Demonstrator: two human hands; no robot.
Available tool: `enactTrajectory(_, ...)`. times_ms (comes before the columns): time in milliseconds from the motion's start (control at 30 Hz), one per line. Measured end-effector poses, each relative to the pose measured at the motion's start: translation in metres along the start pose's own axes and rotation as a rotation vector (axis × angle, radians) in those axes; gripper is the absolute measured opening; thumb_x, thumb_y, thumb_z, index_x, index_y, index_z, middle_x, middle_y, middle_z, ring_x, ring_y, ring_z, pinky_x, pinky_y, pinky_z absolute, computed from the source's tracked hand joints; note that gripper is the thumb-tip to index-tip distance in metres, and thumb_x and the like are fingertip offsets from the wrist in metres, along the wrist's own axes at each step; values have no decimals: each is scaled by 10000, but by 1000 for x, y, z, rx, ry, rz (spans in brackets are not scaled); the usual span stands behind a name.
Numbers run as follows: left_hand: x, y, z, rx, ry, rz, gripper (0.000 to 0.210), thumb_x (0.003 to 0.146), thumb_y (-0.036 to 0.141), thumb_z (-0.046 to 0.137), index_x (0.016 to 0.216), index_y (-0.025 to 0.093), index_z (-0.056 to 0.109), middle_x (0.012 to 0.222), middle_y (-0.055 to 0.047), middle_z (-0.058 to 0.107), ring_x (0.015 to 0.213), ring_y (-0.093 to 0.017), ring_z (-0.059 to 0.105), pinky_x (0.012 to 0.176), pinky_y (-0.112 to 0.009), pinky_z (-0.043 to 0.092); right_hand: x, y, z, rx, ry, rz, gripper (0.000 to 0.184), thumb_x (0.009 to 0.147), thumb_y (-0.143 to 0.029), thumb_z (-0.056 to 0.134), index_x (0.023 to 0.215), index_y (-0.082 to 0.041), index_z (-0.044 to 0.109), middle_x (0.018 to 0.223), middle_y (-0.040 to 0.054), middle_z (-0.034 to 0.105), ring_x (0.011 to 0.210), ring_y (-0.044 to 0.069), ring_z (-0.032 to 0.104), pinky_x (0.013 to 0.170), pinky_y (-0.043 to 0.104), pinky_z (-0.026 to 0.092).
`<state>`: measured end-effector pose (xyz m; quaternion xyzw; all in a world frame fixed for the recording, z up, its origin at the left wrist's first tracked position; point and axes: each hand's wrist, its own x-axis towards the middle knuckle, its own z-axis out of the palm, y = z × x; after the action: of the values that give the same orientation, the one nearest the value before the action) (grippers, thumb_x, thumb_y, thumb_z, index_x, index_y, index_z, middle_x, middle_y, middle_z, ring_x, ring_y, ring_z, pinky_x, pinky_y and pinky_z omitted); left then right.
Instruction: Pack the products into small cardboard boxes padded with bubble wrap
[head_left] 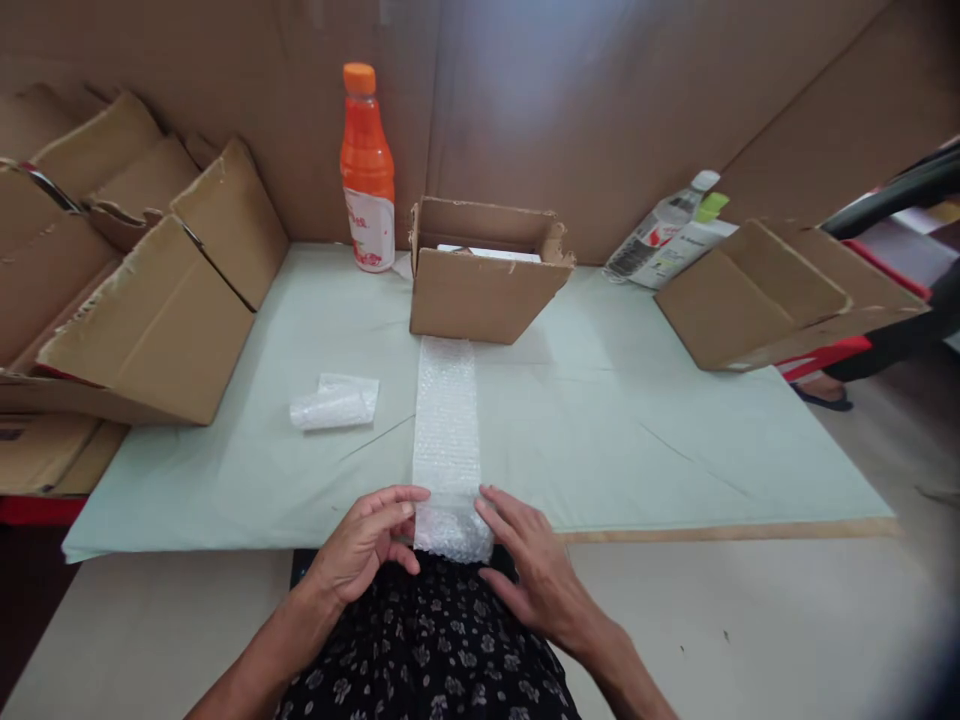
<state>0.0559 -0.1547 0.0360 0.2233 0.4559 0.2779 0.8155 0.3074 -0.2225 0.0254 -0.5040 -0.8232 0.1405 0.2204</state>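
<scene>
A long strip of bubble wrap (pixel 448 420) runs down the table toward me, its near end folded over or rolled into a thicker bundle (pixel 454 530) at the table's front edge. Beside the bundle's left side is my left hand (pixel 367 540), fingers apart, with the index fingertip touching the wrap. On the opposite side, my right hand (pixel 529 560) has its fingers spread, the fingertips resting at the wrap's right edge and the thumb lower down. Whether anything lies inside the bundle is hidden. A small rolled piece of bubble wrap (pixel 335 403) rests to the left.
A small open cardboard box (pixel 472 295) holding a white item stands at the strip's far end. Behind are an orange bottle (pixel 367 170) and a clear bottle (pixel 664 225). Large cardboard boxes (pixel 165 320) fill the left; another box (pixel 750 300) sits right. A person's foot (pixel 821 388) shows beyond.
</scene>
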Motion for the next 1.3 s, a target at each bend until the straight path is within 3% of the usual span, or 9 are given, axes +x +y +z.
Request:
enactTrajectory(100,0,7,4,-71,29,31,554,676,392,804,1123,98,662,839,-68,616,747,-173,600,504,-253,537,21,-5,26,101,187,48,703,830,-82,521,1502,-242,390,1230,113,672,1111,258,629,903,437,534)
enactTrajectory(200,-2,7,4,50,165,208,641,752,391,735,1310,150,531,972,-81,659,764,-185,647,567,-286,551,56,9,39,178,285,204,575,835,-96,488,1390,-240,526,978,55,726,883,215,666,817,376,548)
enactTrajectory(333,1,-6,1,566,354,604,422,866,280,599,1280,201,576,1110,-96,670,942,-211,657,780,-354,567,87,32,39,104,223,360,465,888,-275,568,1345,-191,563,927,59,720,783,216,651,797,393,536)
enactTrajectory(500,14,-13,1,1164,263,1010,359,887,102,527,1204,222,645,1280,-104,637,1192,-263,561,1020,-475,490,71,35,21,-45,331,352,494,936,-371,573,1387,-185,497,1140,135,679,832,237,653,794,429,504)
enactTrajectory(700,39,-1,-1,1459,195,1081,383,851,20,527,1180,177,643,1297,-118,633,1241,-283,515,1034,-481,477,57,16,15,-67,157,70,376,908,-231,607,1283,-218,587,1367,143,594,1251,312,547,958,476,470)
enactTrajectory(800,42,5,-1,1402,163,1080,244,881,54,521,1029,173,674,1069,-93,710,1081,-260,592,940,-444,511,63,16,22,-30,151,62,237,940,-145,534,1136,-202,654,1178,107,710,1099,271,637,880,438,497)
enactTrajectory(933,29,6,0,1292,107,915,163,914,135,538,999,179,670,892,-51,725,856,-204,644,774,-357,523,58,15,19,143,76,122,215,981,-192,517,1146,-217,652,996,43,761,871,194,684,804,364,529)
enactTrajectory(1133,47,2,3,1395,296,964,202,930,197,545,1082,162,674,914,-87,718,857,-240,642,789,-400,513,48,3,12,-19,206,162,348,936,-267,580,1278,-206,591,1254,145,645,1125,290,605,894,456,494)
enactTrajectory(1300,43,2,-3,1355,310,1116,264,925,234,588,1181,187,631,1178,-124,650,1100,-266,593,956,-439,486,55,2,20,-30,87,64,285,925,-177,579,1202,-226,628,1221,108,683,1121,278,606,909,460,460)
